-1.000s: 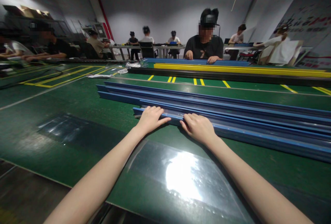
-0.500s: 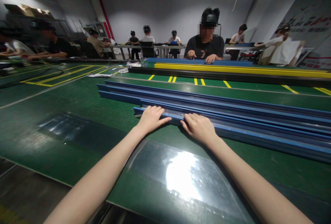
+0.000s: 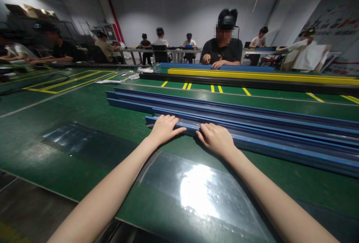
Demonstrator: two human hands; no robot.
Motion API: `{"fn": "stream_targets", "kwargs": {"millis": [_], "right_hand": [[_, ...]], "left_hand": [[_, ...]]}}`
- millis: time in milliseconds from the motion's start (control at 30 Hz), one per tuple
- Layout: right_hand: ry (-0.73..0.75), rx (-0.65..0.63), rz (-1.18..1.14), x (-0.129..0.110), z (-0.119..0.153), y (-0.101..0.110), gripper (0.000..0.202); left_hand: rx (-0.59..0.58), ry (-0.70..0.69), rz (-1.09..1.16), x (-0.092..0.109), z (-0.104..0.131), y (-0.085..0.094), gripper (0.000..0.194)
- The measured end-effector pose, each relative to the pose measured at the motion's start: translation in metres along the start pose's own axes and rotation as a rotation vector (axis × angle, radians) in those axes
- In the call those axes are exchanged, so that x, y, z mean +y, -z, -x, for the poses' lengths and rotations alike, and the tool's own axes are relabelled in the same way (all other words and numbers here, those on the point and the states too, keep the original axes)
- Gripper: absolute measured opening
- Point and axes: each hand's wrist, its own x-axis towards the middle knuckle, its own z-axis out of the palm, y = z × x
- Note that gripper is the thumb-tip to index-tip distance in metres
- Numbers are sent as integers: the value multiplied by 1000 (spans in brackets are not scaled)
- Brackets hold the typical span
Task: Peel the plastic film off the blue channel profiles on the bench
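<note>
A long blue channel profile (image 3: pixel 269 148) lies across the green table in front of me. Near its left end, my left hand (image 3: pixel 165 128) grips the near wall, fingers over the top edge and thumb stretched along the outer side. My right hand (image 3: pixel 217 138) is closed over the same wall a little farther right, fingers curled inward. Bits of clear film show inside the channel between my hands. Directly behind it lies a second blue channel (image 3: pixel 127 100), reaching farther left. My palms hide parts of the near wall.
Clear plastic sheets (image 3: pixel 165 177) (image 3: pixel 92 142) lie on the green table (image 3: pixel 84 110) nearer me. Beyond the blue profiles stretch a black profile (image 3: pixel 238 82) and a yellow profile (image 3: pixel 252 74). A co-worker (image 3: pixel 221 48) sits opposite, hands at another blue profile (image 3: pixel 252 68).
My hands and the blue channels have not moved. Across the table, the co-worker's hand on the right of the picture has shifted left along the far blue profile.
</note>
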Motion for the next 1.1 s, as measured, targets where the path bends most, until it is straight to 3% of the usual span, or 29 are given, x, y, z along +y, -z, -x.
{"fn": "stream_targets", "kwargs": {"millis": [1100], "right_hand": [[-7, -32, -4, 0, -1, 2, 35]], "left_hand": [[-5, -3, 3, -1, 0, 0, 49]]}}
